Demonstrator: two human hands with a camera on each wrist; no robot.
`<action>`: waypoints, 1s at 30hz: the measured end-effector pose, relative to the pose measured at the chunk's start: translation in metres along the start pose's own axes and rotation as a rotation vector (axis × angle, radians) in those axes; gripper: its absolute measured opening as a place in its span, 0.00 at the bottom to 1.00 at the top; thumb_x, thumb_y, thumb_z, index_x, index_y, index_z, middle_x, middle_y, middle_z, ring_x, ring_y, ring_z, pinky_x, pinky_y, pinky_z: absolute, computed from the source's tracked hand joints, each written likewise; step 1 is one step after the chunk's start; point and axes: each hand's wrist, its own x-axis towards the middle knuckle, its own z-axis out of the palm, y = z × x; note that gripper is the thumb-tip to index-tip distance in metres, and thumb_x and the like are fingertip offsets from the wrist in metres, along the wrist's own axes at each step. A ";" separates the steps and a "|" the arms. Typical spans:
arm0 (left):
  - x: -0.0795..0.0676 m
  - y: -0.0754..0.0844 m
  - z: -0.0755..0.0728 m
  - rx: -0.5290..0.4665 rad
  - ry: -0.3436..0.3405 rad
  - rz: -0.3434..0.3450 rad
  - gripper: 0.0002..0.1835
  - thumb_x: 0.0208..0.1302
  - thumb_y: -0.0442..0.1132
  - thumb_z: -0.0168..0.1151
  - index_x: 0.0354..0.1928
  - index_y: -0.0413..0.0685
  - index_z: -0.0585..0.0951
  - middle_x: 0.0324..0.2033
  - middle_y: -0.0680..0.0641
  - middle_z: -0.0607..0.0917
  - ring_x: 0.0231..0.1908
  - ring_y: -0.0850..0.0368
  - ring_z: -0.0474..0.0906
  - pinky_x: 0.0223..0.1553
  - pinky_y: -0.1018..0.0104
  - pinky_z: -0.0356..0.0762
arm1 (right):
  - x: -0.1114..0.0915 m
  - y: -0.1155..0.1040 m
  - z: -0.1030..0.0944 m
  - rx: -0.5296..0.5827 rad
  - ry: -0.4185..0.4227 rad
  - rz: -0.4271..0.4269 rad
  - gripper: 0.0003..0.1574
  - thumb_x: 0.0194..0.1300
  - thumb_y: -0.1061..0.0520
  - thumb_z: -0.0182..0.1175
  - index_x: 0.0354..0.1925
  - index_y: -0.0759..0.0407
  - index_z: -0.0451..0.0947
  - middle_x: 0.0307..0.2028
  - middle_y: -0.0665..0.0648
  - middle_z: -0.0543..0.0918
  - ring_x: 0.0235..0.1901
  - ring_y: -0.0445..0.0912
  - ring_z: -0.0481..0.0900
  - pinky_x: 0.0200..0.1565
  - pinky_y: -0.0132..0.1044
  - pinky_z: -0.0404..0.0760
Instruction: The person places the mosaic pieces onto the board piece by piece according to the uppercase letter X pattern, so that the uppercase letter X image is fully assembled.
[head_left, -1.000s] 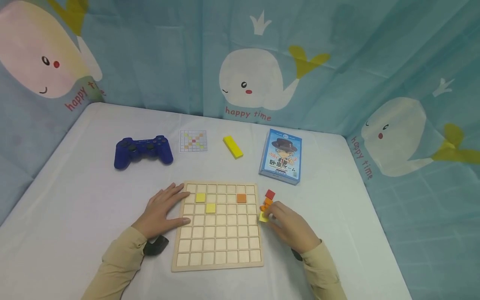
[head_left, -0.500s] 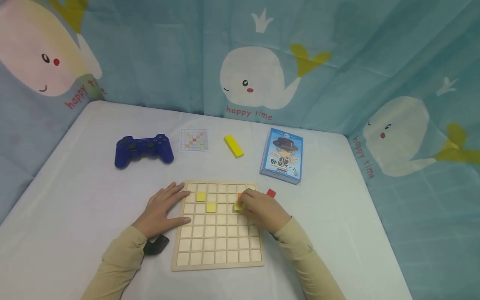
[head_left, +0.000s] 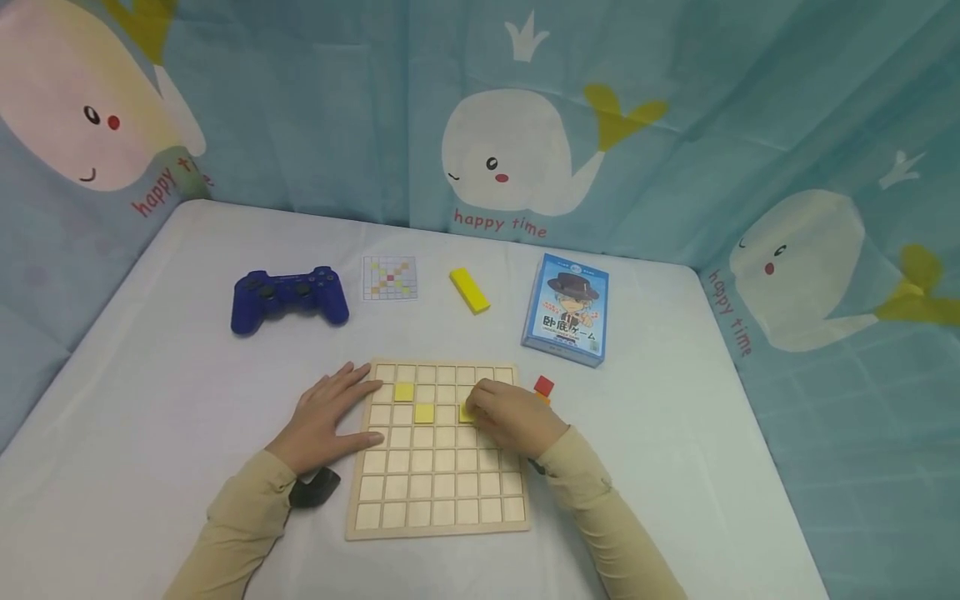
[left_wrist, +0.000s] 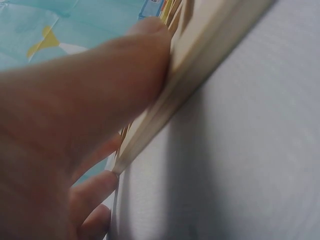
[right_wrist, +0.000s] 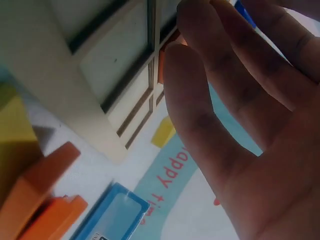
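A wooden grid board lies in front of the person. The left hand rests along its left edge, thumb and fingertips on the frame; in the left wrist view the thumb touches the rim. Over the upper right of the grid, the right hand pinches a yellow tile at a cell, its fingertips covering part of it. Two other yellow tiles, an upper one and a lower one, sit in cells to the left. In the right wrist view an orange tile shows in the board behind the thumb.
Right of the board lie a red tile and orange tiles, mostly hidden in the head view. Farther back are a blue game controller, a coloured grid card, a yellow block and a blue game box.
The right hand has moved left from the loose tiles onto the board, carrying a yellow tile to a cell in the third row. The left hand has stayed on the board's edge.
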 end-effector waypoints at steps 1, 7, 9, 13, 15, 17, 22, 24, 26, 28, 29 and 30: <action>0.000 0.000 0.000 0.000 0.002 0.001 0.41 0.52 0.57 0.70 0.66 0.49 0.70 0.71 0.41 0.62 0.72 0.39 0.49 0.69 0.38 0.44 | 0.001 0.000 0.000 -0.012 -0.003 0.002 0.07 0.62 0.60 0.65 0.40 0.54 0.78 0.36 0.47 0.80 0.36 0.39 0.79 0.41 0.29 0.81; 0.000 -0.001 0.000 0.002 0.007 0.006 0.40 0.52 0.57 0.69 0.66 0.50 0.70 0.71 0.42 0.62 0.72 0.39 0.49 0.69 0.38 0.44 | 0.004 -0.002 0.002 -0.051 -0.020 0.020 0.07 0.61 0.60 0.65 0.39 0.53 0.80 0.36 0.46 0.80 0.37 0.39 0.80 0.42 0.29 0.81; 0.000 -0.002 0.000 0.004 0.008 0.007 0.40 0.53 0.57 0.69 0.66 0.50 0.70 0.71 0.42 0.62 0.72 0.39 0.49 0.69 0.38 0.44 | 0.005 -0.003 0.002 -0.052 -0.022 0.022 0.08 0.60 0.61 0.66 0.39 0.53 0.80 0.36 0.46 0.80 0.37 0.39 0.80 0.42 0.30 0.81; 0.001 -0.001 0.000 0.000 0.009 0.007 0.39 0.53 0.57 0.69 0.66 0.50 0.70 0.71 0.42 0.62 0.72 0.39 0.49 0.69 0.38 0.44 | 0.005 -0.003 0.001 -0.063 -0.034 0.030 0.08 0.59 0.60 0.67 0.39 0.53 0.80 0.36 0.46 0.80 0.36 0.39 0.80 0.42 0.29 0.81; 0.001 -0.001 -0.001 -0.002 0.008 0.005 0.39 0.53 0.57 0.69 0.66 0.50 0.70 0.70 0.42 0.62 0.72 0.39 0.49 0.69 0.38 0.44 | 0.005 -0.003 0.001 -0.063 -0.043 0.040 0.08 0.60 0.60 0.66 0.39 0.53 0.80 0.36 0.46 0.80 0.36 0.39 0.80 0.42 0.29 0.81; 0.001 0.000 -0.001 -0.004 0.008 0.003 0.39 0.53 0.57 0.69 0.66 0.50 0.70 0.70 0.42 0.62 0.72 0.39 0.49 0.69 0.38 0.44 | 0.005 -0.003 0.001 -0.062 -0.048 0.049 0.07 0.61 0.59 0.65 0.40 0.53 0.81 0.37 0.46 0.80 0.37 0.39 0.80 0.42 0.29 0.81; 0.001 0.001 -0.001 -0.008 0.009 0.003 0.40 0.52 0.57 0.69 0.66 0.49 0.70 0.70 0.42 0.62 0.72 0.39 0.49 0.69 0.38 0.44 | 0.005 -0.002 0.003 -0.061 -0.035 0.044 0.05 0.63 0.59 0.64 0.39 0.53 0.81 0.37 0.46 0.80 0.36 0.38 0.79 0.42 0.28 0.81; 0.001 0.001 0.000 -0.008 0.009 0.005 0.40 0.52 0.57 0.69 0.66 0.49 0.70 0.70 0.42 0.62 0.72 0.39 0.49 0.69 0.39 0.44 | 0.004 -0.002 0.003 -0.062 -0.027 0.036 0.05 0.63 0.58 0.64 0.39 0.53 0.81 0.37 0.46 0.80 0.36 0.38 0.79 0.42 0.28 0.81; 0.001 0.001 0.000 -0.005 0.009 0.005 0.40 0.52 0.57 0.69 0.65 0.49 0.70 0.70 0.41 0.62 0.72 0.39 0.49 0.69 0.38 0.44 | 0.003 -0.002 0.002 -0.052 -0.027 0.031 0.06 0.63 0.59 0.64 0.40 0.53 0.81 0.38 0.46 0.81 0.38 0.39 0.80 0.44 0.29 0.81; 0.000 0.001 0.000 -0.002 0.011 0.005 0.40 0.52 0.57 0.69 0.65 0.49 0.70 0.70 0.41 0.63 0.72 0.39 0.50 0.69 0.38 0.44 | 0.001 -0.002 0.000 -0.023 -0.041 0.028 0.08 0.63 0.60 0.64 0.42 0.54 0.81 0.40 0.47 0.81 0.40 0.39 0.81 0.45 0.29 0.81; 0.000 0.001 0.000 -0.001 0.011 0.004 0.39 0.52 0.57 0.69 0.65 0.49 0.71 0.70 0.41 0.63 0.71 0.38 0.50 0.69 0.38 0.44 | 0.000 -0.002 -0.002 -0.004 -0.048 0.030 0.10 0.63 0.60 0.63 0.44 0.54 0.80 0.41 0.47 0.81 0.41 0.39 0.81 0.46 0.29 0.81; -0.001 0.001 0.000 0.001 0.011 0.003 0.39 0.52 0.57 0.69 0.65 0.49 0.71 0.70 0.41 0.63 0.71 0.38 0.50 0.69 0.38 0.44 | -0.002 -0.001 -0.004 0.022 -0.055 0.034 0.11 0.63 0.61 0.63 0.45 0.54 0.79 0.42 0.48 0.81 0.42 0.40 0.81 0.46 0.30 0.81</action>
